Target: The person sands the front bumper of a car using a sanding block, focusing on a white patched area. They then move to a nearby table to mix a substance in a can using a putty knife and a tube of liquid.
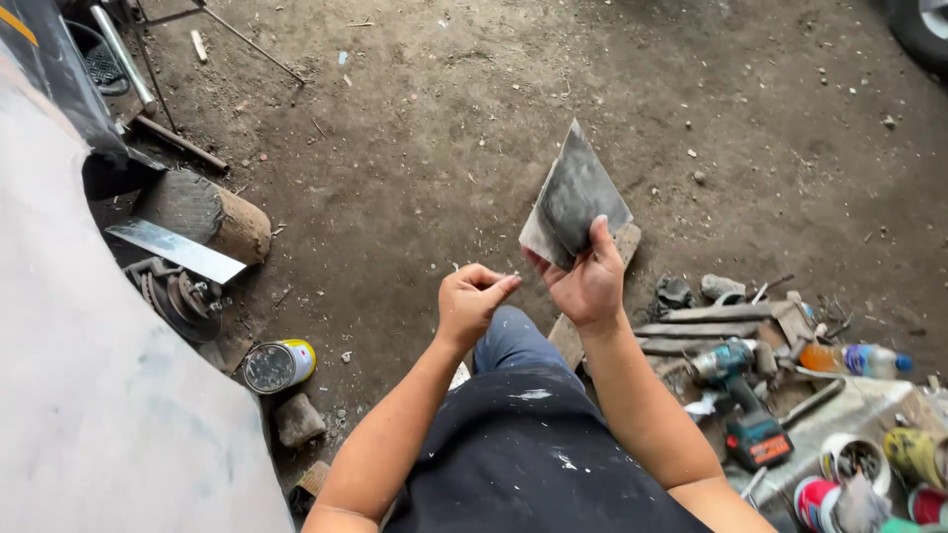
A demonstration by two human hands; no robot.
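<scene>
Dark apron (523, 444): closest to the lens, flecked with pale paint, draped over the person's lap and one blue-clad knee.
Grey panel (89, 395): big curved primed surface filling the floor's left edge, close enough to be within arm's reach.
Dirt floor (425, 128): bare, packed, littered with chips; everything stands on it.
Tool heap (790, 395): at the floor's right edge beside the person, a teal cordless drill (736, 380), metal bars, a plastic bottle (854, 358) and paint tins.
Abrasive sheet (573, 202): raised above the floor's middle, in front of the person; dull grey, worn and dusty, one corner up, lower edge bent back to show a paler underside.
Right hand (591, 281): grasping the sheet's lower corner, thumb on top, apparently tilting the face toward the eyes.
Left hand (472, 301): loosely clenched, thumb against fingertips, holding nothing I can make out, just beside the sheet.
Open tin (279, 365): yellow-sided, near the panel.
</scene>
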